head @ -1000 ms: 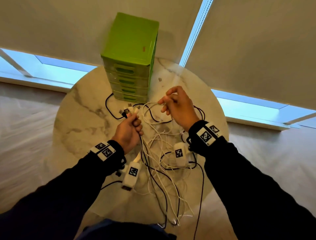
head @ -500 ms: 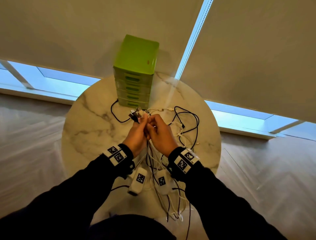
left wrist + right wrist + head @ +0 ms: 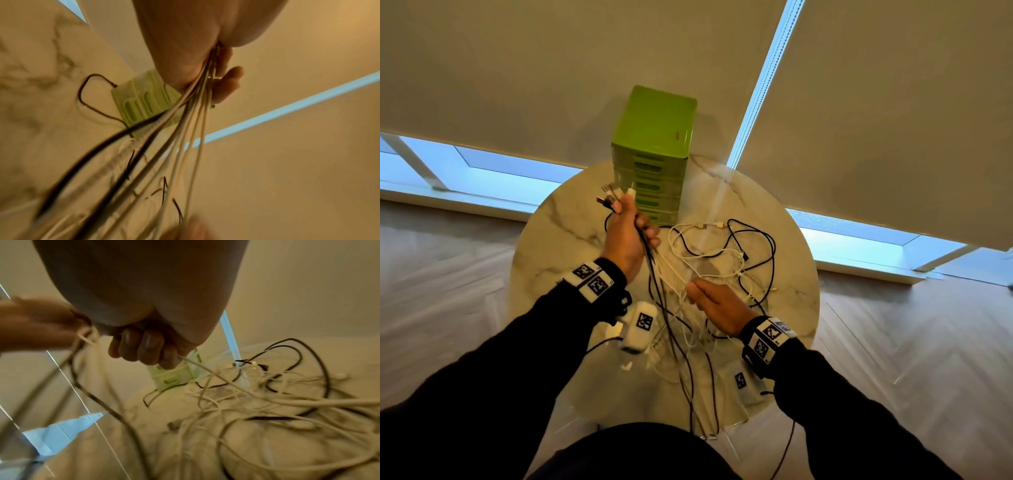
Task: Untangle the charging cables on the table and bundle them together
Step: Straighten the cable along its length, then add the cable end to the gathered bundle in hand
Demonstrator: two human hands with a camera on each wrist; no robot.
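Note:
Several black and white charging cables [image 3: 726,255] lie tangled on the round marble table [image 3: 544,246]. My left hand [image 3: 631,236] is raised over the table's far side and grips a bunch of cables in its fist, and their plug ends [image 3: 613,200] stick out above it. The strands [image 3: 191,123] fan down from that fist. Lower and nearer me, my right hand [image 3: 710,299] has its fingers [image 3: 144,350] curled round a white cable [image 3: 197,365] that runs from the left hand's bunch into the tangle [image 3: 267,395].
A green drawer unit [image 3: 654,154] stands at the table's far edge, just beyond the left hand. Cable loops spread over the right half of the table, and some strands [image 3: 698,404] hang off its near edge. Window blinds close off the back.
Half a second ago both hands met at the plug ends. The left hand has since lifted the bunch up and away, and the right hand has slid down the cables toward me.

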